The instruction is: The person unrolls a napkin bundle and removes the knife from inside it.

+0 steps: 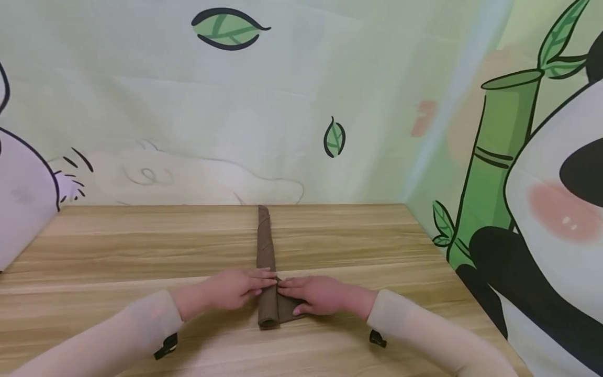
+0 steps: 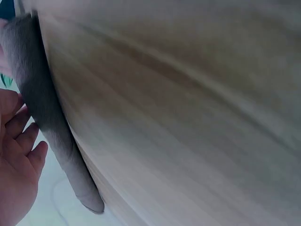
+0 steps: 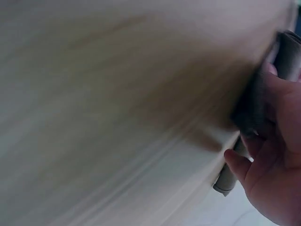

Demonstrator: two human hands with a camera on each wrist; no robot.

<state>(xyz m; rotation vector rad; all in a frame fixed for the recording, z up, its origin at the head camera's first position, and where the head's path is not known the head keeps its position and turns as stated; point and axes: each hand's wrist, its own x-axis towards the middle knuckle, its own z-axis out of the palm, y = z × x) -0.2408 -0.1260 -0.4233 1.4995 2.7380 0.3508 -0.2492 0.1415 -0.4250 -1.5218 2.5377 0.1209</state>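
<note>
A brown cloth (image 1: 267,246) lies rolled into a long narrow tube, pointing away from me. Its near end shows a round opening, and a small flat flap (image 1: 288,309) spreads out to the right. Across the roll from its left side rest the extended fingers of my left hand (image 1: 231,289). My right hand (image 1: 322,295) lies over the flap, its fingers reaching to the roll's right side and its thumb near the flap's outer edge. In the right wrist view the flap (image 3: 249,106) shows dark beneath that hand; in the left wrist view the roll (image 2: 51,108) runs past the left fingertips.
The wooden table (image 1: 141,235) extends to either side of the cloth. Behind it hangs a pale green backdrop (image 1: 235,104) with printed leaves, and a printed panda and bamboo (image 1: 499,136) cover the right side. The roll's far end reaches the table's back edge.
</note>
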